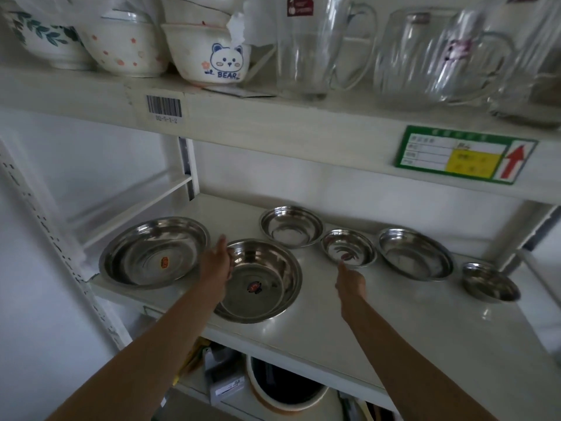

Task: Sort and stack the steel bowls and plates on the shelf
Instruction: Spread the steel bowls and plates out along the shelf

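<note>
On the upper shelf we see a ceramic bowl with a green leaf pattern (pixel 45 34) at the far left, then a white bowl with small orange flowers (pixel 121 47), then a white bowl printed with a blue bear and the word BEAR (pixel 212 59), which has another bowl stacked in it. To their right stand clear glass pitchers with handles (pixel 306 47) and ribbed glass mugs (pixel 425 56). A barcode sticker (pixel 164 107) and a green label with a red arrow (pixel 464 154) are stuck to that shelf's front edge. Below, we make out a dark round pot with a pale rim (pixel 285 387).
</note>
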Motion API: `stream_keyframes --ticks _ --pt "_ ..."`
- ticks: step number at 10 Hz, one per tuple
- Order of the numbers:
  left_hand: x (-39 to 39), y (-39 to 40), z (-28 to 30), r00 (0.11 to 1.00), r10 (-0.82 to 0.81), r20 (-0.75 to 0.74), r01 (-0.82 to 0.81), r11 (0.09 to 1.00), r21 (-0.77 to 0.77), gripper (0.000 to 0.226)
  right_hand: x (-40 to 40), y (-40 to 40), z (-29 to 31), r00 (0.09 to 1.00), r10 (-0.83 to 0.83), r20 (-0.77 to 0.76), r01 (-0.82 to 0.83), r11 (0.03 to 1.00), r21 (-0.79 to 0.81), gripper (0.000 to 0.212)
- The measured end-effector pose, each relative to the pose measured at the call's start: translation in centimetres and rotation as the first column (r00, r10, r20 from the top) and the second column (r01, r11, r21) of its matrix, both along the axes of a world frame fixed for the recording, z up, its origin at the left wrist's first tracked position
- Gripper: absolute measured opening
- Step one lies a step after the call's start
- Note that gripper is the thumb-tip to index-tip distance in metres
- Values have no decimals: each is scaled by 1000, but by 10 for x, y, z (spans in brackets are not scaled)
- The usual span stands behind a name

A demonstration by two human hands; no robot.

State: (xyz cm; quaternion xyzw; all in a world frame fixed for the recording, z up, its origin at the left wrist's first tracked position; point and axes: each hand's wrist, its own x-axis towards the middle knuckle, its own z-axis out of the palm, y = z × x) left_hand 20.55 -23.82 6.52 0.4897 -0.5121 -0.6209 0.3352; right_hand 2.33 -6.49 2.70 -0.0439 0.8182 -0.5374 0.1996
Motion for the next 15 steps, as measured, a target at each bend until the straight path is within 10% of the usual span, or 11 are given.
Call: stream_keyframes --ticks 7,15 --pt "-203 180 -32 897 -420 -139 440 880 179 37 -128 138 -27 971 -208 122 214 976 -44 33" --pt "-360 204 -103 869 -496 -7 487 850 203 35 -240 157 -73 918 -337 211 370 918 -143 44"
